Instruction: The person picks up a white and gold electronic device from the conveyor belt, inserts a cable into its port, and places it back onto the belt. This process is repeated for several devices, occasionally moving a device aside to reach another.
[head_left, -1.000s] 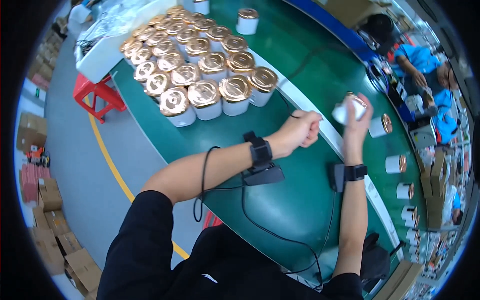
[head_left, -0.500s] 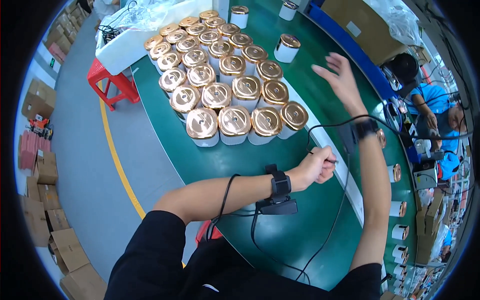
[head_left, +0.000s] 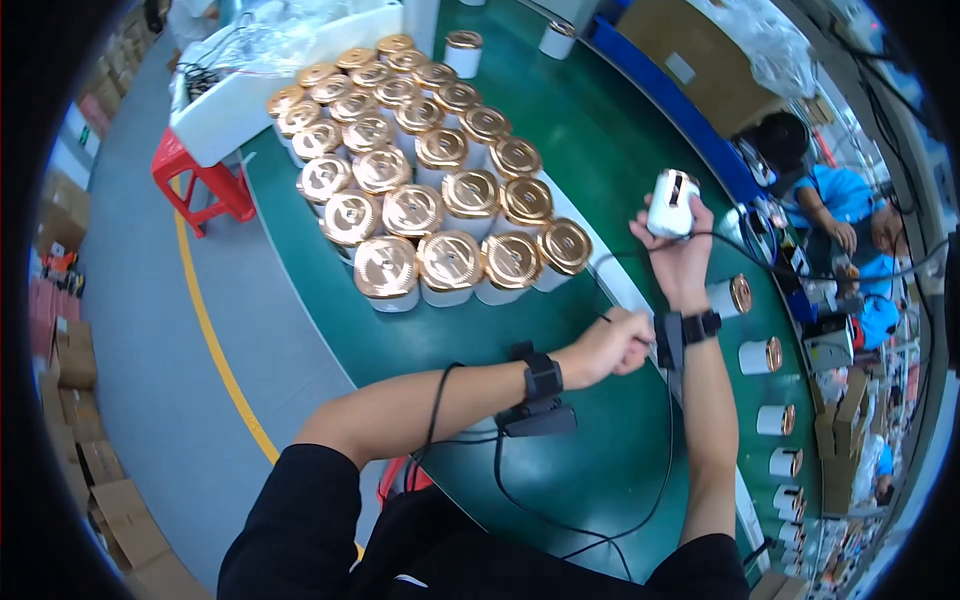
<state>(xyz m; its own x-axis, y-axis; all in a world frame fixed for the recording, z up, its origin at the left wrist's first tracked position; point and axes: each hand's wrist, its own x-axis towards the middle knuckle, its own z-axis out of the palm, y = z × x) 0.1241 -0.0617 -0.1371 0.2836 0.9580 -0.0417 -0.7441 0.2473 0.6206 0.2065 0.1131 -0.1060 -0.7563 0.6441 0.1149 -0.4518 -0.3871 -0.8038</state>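
Right hand (head_left: 682, 258), empty half a second ago, now cradles a white rounded canister with a shiny copper-gold end (head_left: 671, 208), so one unit looks in hand, off the smooth green surface (head_left: 440, 340). Left hand (head_left: 612, 346) fists a thin dark object, unclear what; grouped white copper-gold-lidded canisters (head_left: 388, 272) stand beyond it, leftward.

About twenty-eight grouped canisters (head_left: 413, 211), one held canister (head_left: 671, 207), two hands (head_left: 609, 348)

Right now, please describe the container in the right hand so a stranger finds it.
Start at the green table with its group of gold-topped white containers. Right of them, the right hand holds the white container with a dark strip. Unlike its neighbours, it is held, not set down.
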